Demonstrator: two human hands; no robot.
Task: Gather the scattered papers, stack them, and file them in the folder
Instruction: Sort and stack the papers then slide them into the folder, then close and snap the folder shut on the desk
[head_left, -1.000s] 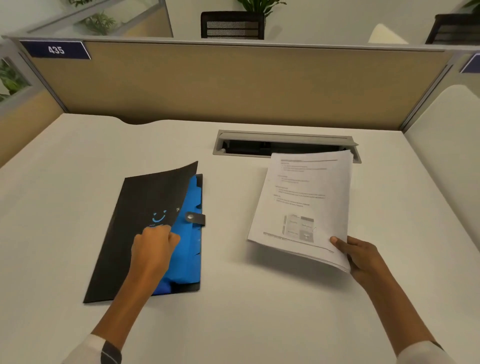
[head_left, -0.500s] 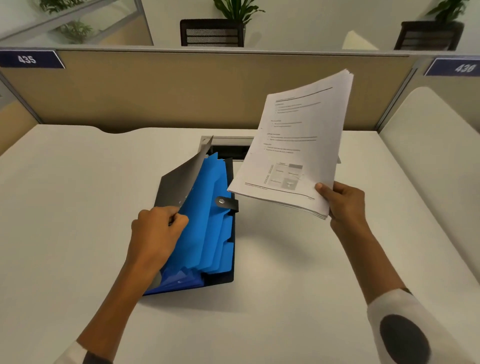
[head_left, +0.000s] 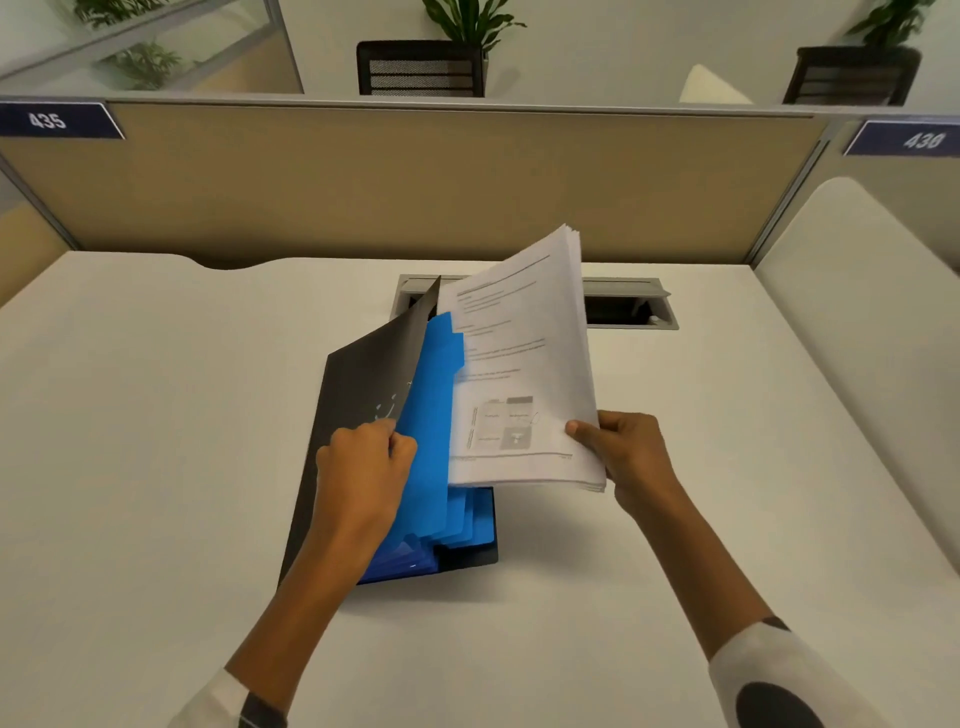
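White desk fills most of the view, tan partition along its far edge, grey cable tray recessed at centre far side. Black folder lies mid-desk, slightly left of centre, front cover lifted and tilted up to the left. Blue tabbed dividers fanned out inside, exposed on the right. Stack of papers held above the folder's right half, tilted, its left edge at the dividers; can't tell if that edge is already inside a pocket or just touching. Printed side faces up, table graphic near the bottom. Left hand pinches the near part of the cover's edge, fingers curled tight together, thumb on the outer face. Right hand grips the stack's near right corner, thumb on top, other fingers underneath and mostly hidden. Both sleeves white with dark patches. Number plate 435 sits far left on the partition.
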